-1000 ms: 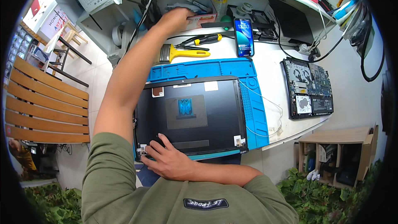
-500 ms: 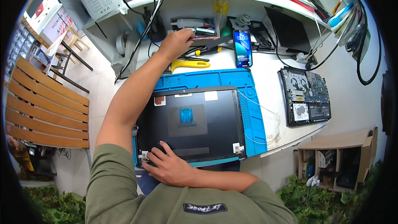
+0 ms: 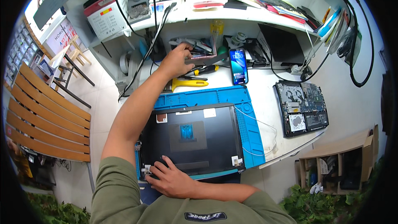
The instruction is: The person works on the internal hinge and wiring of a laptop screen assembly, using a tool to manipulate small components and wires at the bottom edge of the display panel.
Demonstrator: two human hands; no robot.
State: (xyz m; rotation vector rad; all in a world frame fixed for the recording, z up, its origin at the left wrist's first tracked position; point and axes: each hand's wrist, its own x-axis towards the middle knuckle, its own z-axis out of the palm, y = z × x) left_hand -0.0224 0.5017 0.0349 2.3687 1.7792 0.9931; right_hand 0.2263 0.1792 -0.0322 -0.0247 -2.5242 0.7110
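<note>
My left hand (image 3: 177, 61) reaches to the left front of a small open box (image 3: 214, 49) of pens and tools. Its fingers are curled at the box's edge; anything they pinch is hidden. My right hand (image 3: 171, 180) lies with fingers spread on the near left corner of a black laptop lid panel (image 3: 224, 141), beside a metal hinge (image 3: 146, 169). The panel lies on a blue repair mat (image 3: 253, 141). Close to my left wrist are a yellow-handled tool (image 3: 190, 83) and yellow-and-black pliers (image 3: 206, 70).
A lit phone (image 3: 238, 67) leans behind the mat. At right sits an opened laptop base (image 3: 301, 108) with its circuit board exposed. A white cable (image 3: 274, 130) loops over the mat's right edge. Black cables hang at left, below a shelf (image 3: 232, 18). A slatted wooden bench (image 3: 49, 118) stands left.
My left hand has shifted slightly at the box, its fingers now nearer the left front edge. My right hand stays on the panel. The view has tilted up a little, showing more shelf.
</note>
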